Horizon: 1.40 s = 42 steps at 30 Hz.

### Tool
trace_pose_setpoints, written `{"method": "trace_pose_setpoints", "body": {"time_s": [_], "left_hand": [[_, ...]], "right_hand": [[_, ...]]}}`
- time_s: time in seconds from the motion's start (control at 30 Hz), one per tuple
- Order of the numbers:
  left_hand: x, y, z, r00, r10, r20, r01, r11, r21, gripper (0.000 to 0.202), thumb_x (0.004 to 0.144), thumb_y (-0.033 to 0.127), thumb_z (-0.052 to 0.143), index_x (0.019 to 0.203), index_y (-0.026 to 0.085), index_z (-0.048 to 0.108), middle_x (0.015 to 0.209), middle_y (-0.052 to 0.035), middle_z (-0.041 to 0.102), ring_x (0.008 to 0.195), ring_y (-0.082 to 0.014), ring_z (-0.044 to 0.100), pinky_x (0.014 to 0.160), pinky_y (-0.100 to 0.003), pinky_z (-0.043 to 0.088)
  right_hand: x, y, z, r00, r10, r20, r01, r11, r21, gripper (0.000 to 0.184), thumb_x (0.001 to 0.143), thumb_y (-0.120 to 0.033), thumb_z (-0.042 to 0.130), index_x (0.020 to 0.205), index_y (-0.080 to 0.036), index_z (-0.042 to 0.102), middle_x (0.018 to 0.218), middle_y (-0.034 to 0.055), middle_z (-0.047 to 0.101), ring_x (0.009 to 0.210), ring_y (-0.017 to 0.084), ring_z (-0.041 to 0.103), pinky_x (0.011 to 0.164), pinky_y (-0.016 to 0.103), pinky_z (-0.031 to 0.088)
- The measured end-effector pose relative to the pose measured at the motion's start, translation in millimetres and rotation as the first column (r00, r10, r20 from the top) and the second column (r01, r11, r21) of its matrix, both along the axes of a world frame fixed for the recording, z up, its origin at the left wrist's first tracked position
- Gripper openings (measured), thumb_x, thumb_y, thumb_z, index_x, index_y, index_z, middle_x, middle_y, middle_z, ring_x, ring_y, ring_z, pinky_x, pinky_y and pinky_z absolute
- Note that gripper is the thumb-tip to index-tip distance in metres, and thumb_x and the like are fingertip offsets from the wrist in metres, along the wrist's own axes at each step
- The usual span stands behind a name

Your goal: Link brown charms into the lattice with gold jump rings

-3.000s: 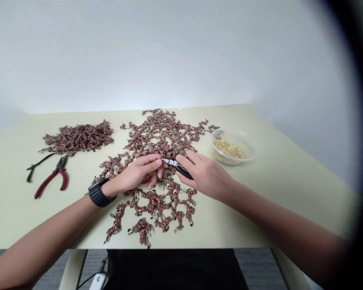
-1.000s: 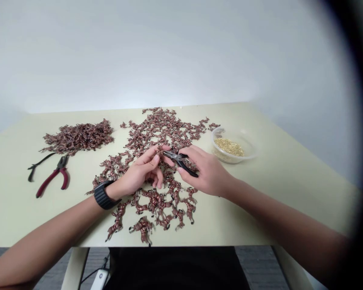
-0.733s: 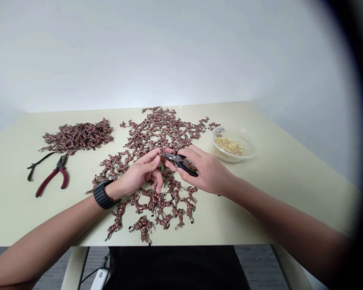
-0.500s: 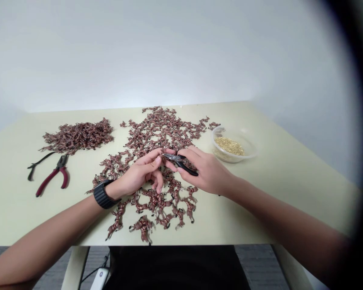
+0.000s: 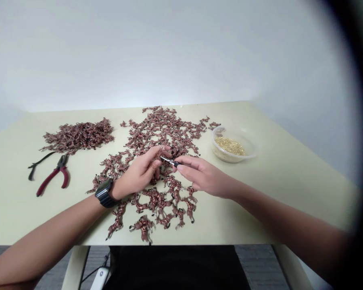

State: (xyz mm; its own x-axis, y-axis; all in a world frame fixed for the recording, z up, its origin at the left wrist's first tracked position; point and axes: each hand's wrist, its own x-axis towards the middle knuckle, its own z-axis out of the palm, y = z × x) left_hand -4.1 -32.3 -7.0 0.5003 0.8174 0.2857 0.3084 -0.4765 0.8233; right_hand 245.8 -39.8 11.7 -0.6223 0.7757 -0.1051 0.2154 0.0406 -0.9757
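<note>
My right hand (image 5: 204, 175) is closed around small black-handled pliers (image 5: 170, 161), turned nearly edge-on so that most of the handle is hidden in my fingers. The metal tips reach to the fingers of my left hand (image 5: 142, 169), which is curled with a dark watch on its wrist. Whatever it pinches is too small and hidden to name. Beneath and around both hands spreads a wide scatter of small shiny brown animal-shaped figures (image 5: 160, 201), some with black ends.
A denser heap of the same brown figures (image 5: 78, 136) lies at the left. Below it are red-handled pliers (image 5: 57, 175) and a thin black tool (image 5: 36, 166). A clear plastic bowl (image 5: 251, 155) of small golden pieces (image 5: 230, 146) stands at the right. The table's near edge lies below the figures.
The pliers in my right hand have rolled from a flat view to edge-on, and that hand has turned with them. My left fingers have curled in, its wrist rotating slightly.
</note>
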Motion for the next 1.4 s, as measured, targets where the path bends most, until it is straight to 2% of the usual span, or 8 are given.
{"method": "trace_pose_setpoints", "body": {"time_s": [0.1,0.17,0.23,0.33,0.4,0.5,1.2,1.4], "left_hand": [[-9,6,0.6,0.983,0.024,-0.181,0.018,0.974,0.227,0.042,0.106,0.024,0.043,0.146,0.023,0.052,0.135,-0.0131,0.065,0.075,-0.0133,0.066,0.076,-0.03,0.057],[-11,7,1.3,0.98,0.03,-0.195,0.021,0.967,0.256,0.039,0.105,0.022,0.045,0.143,0.023,0.056,0.134,-0.0119,0.065,0.074,-0.0125,0.066,0.079,-0.031,0.056],[-8,6,1.6,0.997,0.022,-0.08,-0.01,0.989,0.151,0.036,0.105,0.026,0.046,0.14,0.022,0.056,0.132,-0.0122,0.065,0.069,-0.0105,0.065,0.072,-0.029,0.057],[1,1,1.7,0.977,-0.009,0.212,0.048,0.983,-0.178,0.037,0.107,0.036,0.046,0.142,0.023,0.048,0.13,-0.0131,0.064,0.061,-0.0082,0.065,0.056,-0.023,0.054],[6,-2,2.2,0.933,-0.021,0.36,0.158,0.922,-0.354,0.04,0.107,0.04,0.047,0.144,0.026,0.043,0.128,-0.0128,0.064,0.059,-0.0082,0.066,0.051,-0.021,0.053],[10,-6,3.8,0.893,-0.007,0.45,0.259,0.826,-0.5,0.043,0.107,0.041,0.047,0.147,0.028,0.041,0.12,-0.0117,0.067,0.056,-0.0093,0.066,0.047,-0.021,0.05],[7,-6,12.2,0.832,-0.024,0.555,0.45,0.614,-0.648,0.04,0.108,0.043,0.04,0.14,0.021,0.049,0.096,-0.0088,0.07,0.044,-0.0088,0.059,0.037,-0.02,0.035],[11,-9,13.4,0.876,0.015,0.482,0.304,0.758,-0.577,0.04,0.107,0.038,0.046,0.144,0.023,0.051,0.108,-0.0092,0.071,0.042,-0.0022,0.048,0.037,-0.017,0.034]], "right_hand": [[1,1,4.6,0.981,0.096,-0.168,-0.155,0.91,-0.385,0.032,0.102,-0.053,0.048,0.108,-0.022,0.056,0.075,-0.0054,0.028,0.058,0.011,0.016,0.046,0.023,0.015],[2,2,6.4,0.97,0.124,-0.21,-0.207,0.873,-0.442,0.032,0.102,-0.052,0.046,0.104,-0.022,0.056,0.076,-0.0052,0.028,0.059,0.011,0.013,0.045,0.023,0.012],[2,3,5.9,0.985,0.102,-0.141,-0.144,0.931,-0.336,0.032,0.102,-0.053,0.046,0.105,-0.023,0.056,0.074,-0.0053,0.03,0.057,0.011,0.016,0.045,0.024,0.015],[2,4,1.9,0.996,-0.059,0.067,0.048,0.987,0.153,0.028,0.101,-0.05,0.051,0.107,-0.023,0.058,0.073,-0.0041,0.041,0.058,0.012,0.033,0.052,0.027,0.029],[3,5,-1.5,0.969,-0.208,0.133,0.115,0.858,0.501,0.024,0.098,-0.043,0.056,0.109,-0.022,0.058,0.08,-0.0004,0.052,0.067,0.014,0.044,0.061,0.03,0.036],[4,8,-6.0,0.95,-0.277,0.147,0.082,0.673,0.736,0.026,0.095,-0.036,0.059,0.116,-0.021,0.057,0.099,0.0064,0.061,0.082,0.019,0.054,0.072,0.033,0.042],[10,11,-11.0,0.902,-0.295,0.315,-0.143,0.484,0.863,0.04,0.102,-0.042,0.049,0.133,-0.018,0.055,0.099,0.0091,0.059,0.078,0.02,0.055,0.066,0.034,0.043],[1,2,-12.5,0.944,-0.259,0.203,0.0,0.619,0.786,0.029,0.1,-0.035,0.051,0.125,-0.021,0.056,0.103,0.0089,0.062,0.084,0.021,0.059,0.073,0.034,0.046]]}}
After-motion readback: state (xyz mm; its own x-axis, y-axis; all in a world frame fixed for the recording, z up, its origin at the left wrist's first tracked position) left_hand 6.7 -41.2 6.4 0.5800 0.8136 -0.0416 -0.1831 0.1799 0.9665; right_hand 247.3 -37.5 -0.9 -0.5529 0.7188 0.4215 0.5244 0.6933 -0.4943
